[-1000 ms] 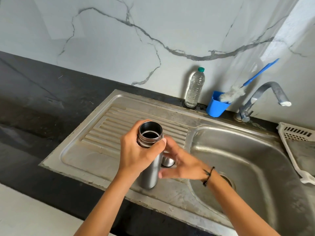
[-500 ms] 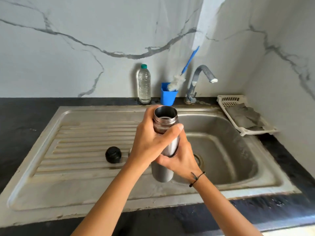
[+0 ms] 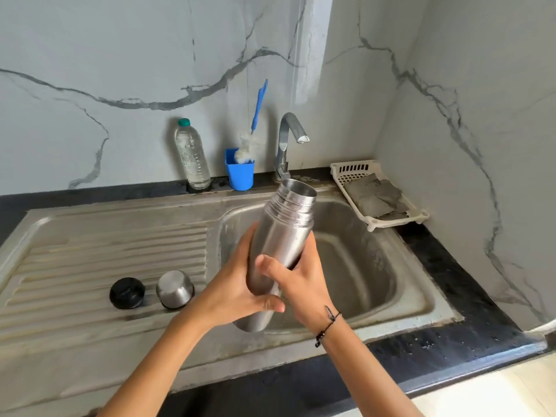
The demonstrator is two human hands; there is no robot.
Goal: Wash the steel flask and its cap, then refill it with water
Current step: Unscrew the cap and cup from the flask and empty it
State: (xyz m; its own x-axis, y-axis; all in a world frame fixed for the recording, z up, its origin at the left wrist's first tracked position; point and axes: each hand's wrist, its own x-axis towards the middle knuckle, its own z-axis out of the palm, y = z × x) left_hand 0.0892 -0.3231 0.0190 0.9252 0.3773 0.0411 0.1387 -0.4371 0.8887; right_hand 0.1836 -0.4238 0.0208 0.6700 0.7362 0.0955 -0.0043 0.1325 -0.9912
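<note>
Flask (image 3: 282, 236), steel, uncapped, tilted over sink basin (image 3: 376, 272); left hand (image 3: 231, 293) and right hand (image 3: 301, 284) both wrapped around lower body. Recommended: keep mouth under tap (image 3: 293, 130) before running water.

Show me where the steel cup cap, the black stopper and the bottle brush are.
steel cup cap (image 3: 175, 288), head view, on its rounded side.
black stopper (image 3: 127, 292), head view, on its top face.
bottle brush (image 3: 259, 106), head view, on its blue handle.

Open steel flask (image 3: 282, 236) tilts over the basin; steel cap (image 3: 175, 288) and black stopper (image 3: 127, 292) on drainboard.
</note>
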